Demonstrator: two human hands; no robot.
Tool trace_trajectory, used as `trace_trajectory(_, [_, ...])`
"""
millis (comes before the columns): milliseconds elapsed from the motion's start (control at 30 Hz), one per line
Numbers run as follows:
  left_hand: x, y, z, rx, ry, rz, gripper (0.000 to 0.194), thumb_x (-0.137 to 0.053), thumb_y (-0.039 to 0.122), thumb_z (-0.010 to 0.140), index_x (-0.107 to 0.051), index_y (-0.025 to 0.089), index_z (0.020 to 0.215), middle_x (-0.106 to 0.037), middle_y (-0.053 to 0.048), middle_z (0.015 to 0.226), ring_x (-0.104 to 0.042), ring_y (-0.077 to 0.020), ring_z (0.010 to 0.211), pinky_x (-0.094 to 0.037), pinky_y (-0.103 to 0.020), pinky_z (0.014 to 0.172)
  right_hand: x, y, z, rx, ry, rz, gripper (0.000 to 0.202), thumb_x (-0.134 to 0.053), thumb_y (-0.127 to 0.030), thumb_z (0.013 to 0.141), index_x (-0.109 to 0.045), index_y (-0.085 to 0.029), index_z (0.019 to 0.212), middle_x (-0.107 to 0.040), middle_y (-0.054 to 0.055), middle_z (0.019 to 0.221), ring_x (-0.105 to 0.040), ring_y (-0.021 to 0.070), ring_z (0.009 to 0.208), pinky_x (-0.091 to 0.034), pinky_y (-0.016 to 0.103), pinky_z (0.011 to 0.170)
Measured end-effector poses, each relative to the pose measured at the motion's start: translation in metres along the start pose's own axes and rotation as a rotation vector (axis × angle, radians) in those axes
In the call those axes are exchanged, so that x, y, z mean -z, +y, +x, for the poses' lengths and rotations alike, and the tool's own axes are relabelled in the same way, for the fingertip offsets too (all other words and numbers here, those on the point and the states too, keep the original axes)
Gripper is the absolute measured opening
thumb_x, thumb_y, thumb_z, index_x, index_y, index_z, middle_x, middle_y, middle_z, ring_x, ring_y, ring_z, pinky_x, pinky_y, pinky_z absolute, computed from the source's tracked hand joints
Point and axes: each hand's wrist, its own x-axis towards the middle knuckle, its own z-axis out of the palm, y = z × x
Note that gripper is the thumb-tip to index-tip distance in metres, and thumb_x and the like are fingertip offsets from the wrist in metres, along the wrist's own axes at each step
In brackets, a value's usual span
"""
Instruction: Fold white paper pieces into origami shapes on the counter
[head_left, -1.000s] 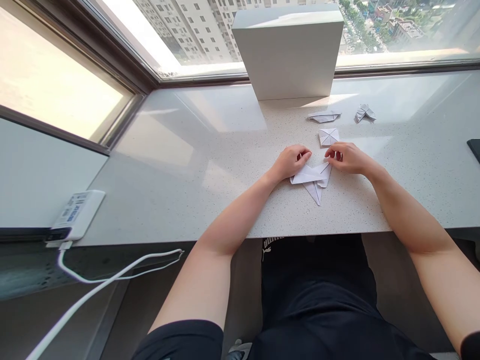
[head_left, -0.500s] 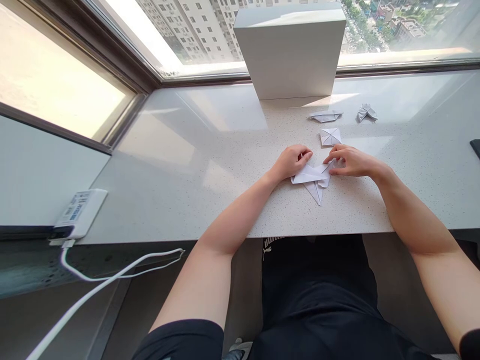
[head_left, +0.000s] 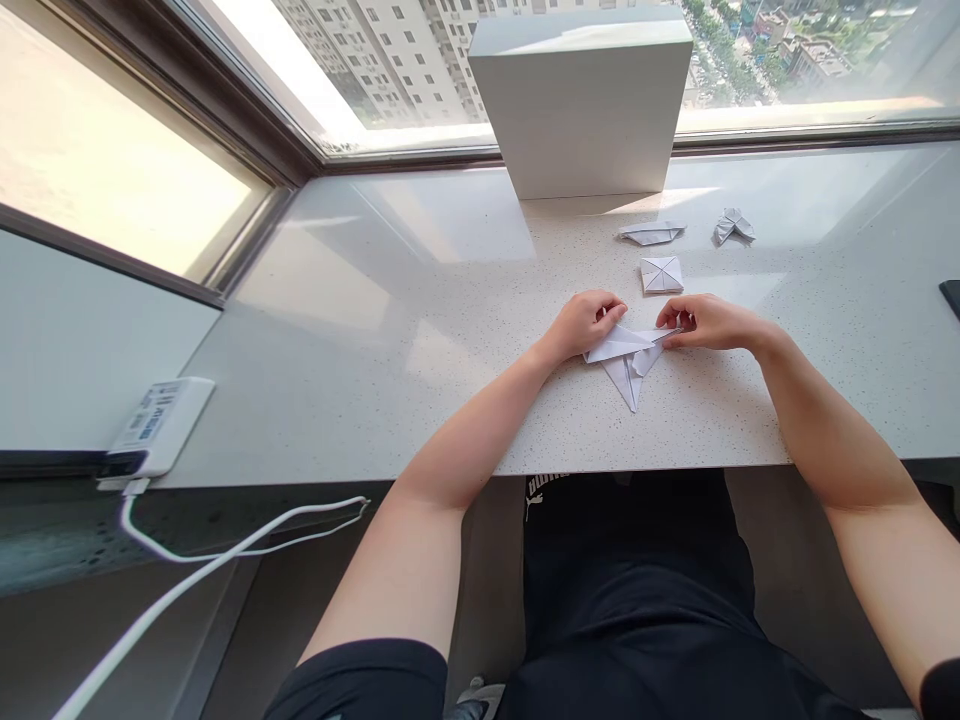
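Observation:
A folded white paper (head_left: 622,378) lies on the speckled white counter (head_left: 450,400), its long point toward the front edge and two flaps spread to the sides. My left hand (head_left: 587,322) is closed on its left flap, thumb near the index finger. Fingers of my right hand (head_left: 709,322) pinch the tip of the right flap. Just beyond the hands sits a square folded paper (head_left: 661,275) with creases meeting at its middle.
Farther back lie a long narrow folded paper (head_left: 652,233) and a small winged folded paper (head_left: 733,227). A white box (head_left: 585,120) stands by the window. At the left edge is a white power bank (head_left: 161,425) with a cable (head_left: 225,555). A dark object (head_left: 951,297) is at the far right.
My right hand has shifted slightly right, drawing the right flap outward. The paper's lower point has swung a little left. My left hand has barely moved.

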Motion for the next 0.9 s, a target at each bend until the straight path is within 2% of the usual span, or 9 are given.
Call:
trace_trajectory(233, [0.002,0.002,-0.001,0.009,-0.007,-0.045,0.033,-0.066,0.04,0.119,-0.092,0.019,0.117,-0.091,-0.013,0.117,-0.077,-0.0266,0.102,-0.06,-0.042,0.098,0.013,0.002,-0.008,-0.035,-0.139,0.141,0.058,-0.099,-0.081,0.087,-0.093,-0.031,0.114,-0.07,0.002,0.085,-0.06,0.0231,0.077,-0.043,0.039,0.068])
trace_trajectory(400, [0.003,0.002,-0.003,0.016,-0.017,-0.097,0.037,-0.067,0.046,0.119,-0.092,0.019,0.119,-0.092,-0.013,0.119,-0.077,-0.0262,0.099,-0.059,-0.041,0.093,0.022,-0.003,-0.013,-0.038,-0.197,0.209,0.059,-0.104,-0.083,0.082,-0.091,-0.031,0.106,-0.073,0.003,0.089,-0.061,0.0232,0.081,-0.046,0.04,0.072])
trace_trajectory(500, [0.003,0.002,-0.003,0.018,-0.017,-0.107,0.037,-0.067,0.047,0.119,-0.092,0.02,0.118,-0.093,-0.013,0.118,-0.078,-0.0259,0.099,-0.059,-0.041,0.093,0.023,-0.004,-0.014,-0.054,-0.21,0.207,0.063,-0.105,-0.086,0.078,-0.089,-0.03,0.103,-0.072,0.003,0.088,-0.061,0.0237,0.081,-0.046,0.04,0.072])
trace_trajectory(633, [0.004,0.001,-0.004,0.008,-0.008,-0.133,0.041,-0.066,0.051,0.118,-0.092,0.02,0.115,-0.092,-0.012,0.113,-0.076,-0.0255,0.097,-0.058,-0.041,0.09,0.02,-0.002,-0.012,-0.063,-0.194,0.184,0.064,-0.102,-0.087,0.08,-0.09,-0.031,0.108,-0.072,0.004,0.09,-0.062,0.0247,0.082,-0.046,0.04,0.073])
trace_trajectory(900, [0.005,0.0,-0.006,0.002,-0.025,-0.139,0.047,-0.067,0.06,0.115,-0.092,0.021,0.109,-0.086,-0.008,0.096,-0.066,-0.0227,0.083,-0.051,-0.038,0.077,0.017,0.0,-0.011,-0.053,-0.193,0.175,0.059,-0.102,-0.083,0.084,-0.093,-0.032,0.111,-0.07,0.002,0.086,-0.06,0.0226,0.078,-0.043,0.039,0.069])
